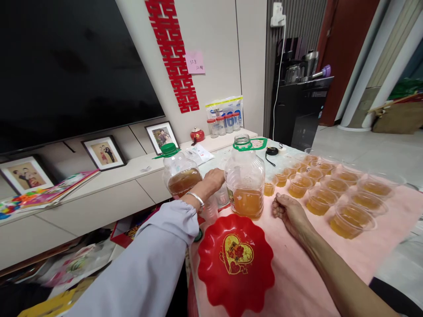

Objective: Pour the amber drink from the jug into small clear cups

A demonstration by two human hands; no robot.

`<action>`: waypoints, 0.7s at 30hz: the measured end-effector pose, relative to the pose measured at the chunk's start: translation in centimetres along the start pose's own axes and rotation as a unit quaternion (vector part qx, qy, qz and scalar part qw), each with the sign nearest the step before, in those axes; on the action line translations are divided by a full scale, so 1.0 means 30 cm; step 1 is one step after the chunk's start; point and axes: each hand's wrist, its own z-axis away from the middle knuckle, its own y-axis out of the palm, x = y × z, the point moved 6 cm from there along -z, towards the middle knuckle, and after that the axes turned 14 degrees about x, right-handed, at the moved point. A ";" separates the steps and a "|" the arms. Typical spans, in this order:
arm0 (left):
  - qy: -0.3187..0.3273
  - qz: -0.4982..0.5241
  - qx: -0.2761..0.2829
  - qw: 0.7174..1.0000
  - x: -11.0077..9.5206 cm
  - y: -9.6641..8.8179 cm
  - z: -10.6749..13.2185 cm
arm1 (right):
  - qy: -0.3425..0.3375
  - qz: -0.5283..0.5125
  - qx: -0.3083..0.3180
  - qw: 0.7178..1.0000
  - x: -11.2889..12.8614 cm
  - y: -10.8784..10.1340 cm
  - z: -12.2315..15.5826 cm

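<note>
- Two hands are at the bench; the left hand [214,178] reaches in between two bottles, and its fingertips are hidden behind the open bottle [245,185], so I cannot tell whether its grip is closed on anything.
- The right hand [287,210] lies on the pink cloth [297,281] curled into a loose fist, holding nothing that shows, just right of the open bottle's base.
- The open bottle stands upright in the middle of the bench, about a third full of amber liquid. Its green lid [256,143] lies on the bench just beyond its mouth.
- The capped bottle [181,174] stands to the left, close by the left wrist and its bracelet [197,199], holding a similar amount.
- Empty clear cups [211,211] sit low between the bottles, under the left forearm.
- My judgement: with the mouth uncovered, that bottle is best steadied low on its body, and the sleeve kept off the light cups, which would tip easily.
- Filled cups [350,218] stand in rows across the right of the cloth, from near to far. The right elbow should stay clear of them.
- A red plate [236,259] lies near, in front of the open bottle.
</note>
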 end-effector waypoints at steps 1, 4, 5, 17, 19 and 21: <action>-0.002 0.000 0.005 1.000 -0.001 -0.001 0.002 | 0.001 0.001 0.000 1.000 0.000 -0.001 0.000; -0.009 0.001 0.018 1.000 -0.002 -0.004 0.009 | 0.003 0.004 0.000 1.000 -0.001 -0.003 -0.001; -0.011 0.002 0.020 1.000 -0.002 -0.007 0.011 | 0.003 0.005 -0.001 1.000 -0.001 -0.004 -0.001; -0.029 -0.006 -0.035 0.999 0.007 -0.109 0.037 | 0.000 0.019 0.004 1.000 -0.008 -0.010 -0.004; -0.024 -0.015 -0.048 0.998 0.008 -0.130 0.049 | -0.001 0.020 0.009 1.000 -0.009 -0.012 -0.005; -0.025 -0.021 -0.056 0.998 0.012 -0.143 0.060 | -0.002 0.023 0.014 1.000 -0.010 -0.014 -0.005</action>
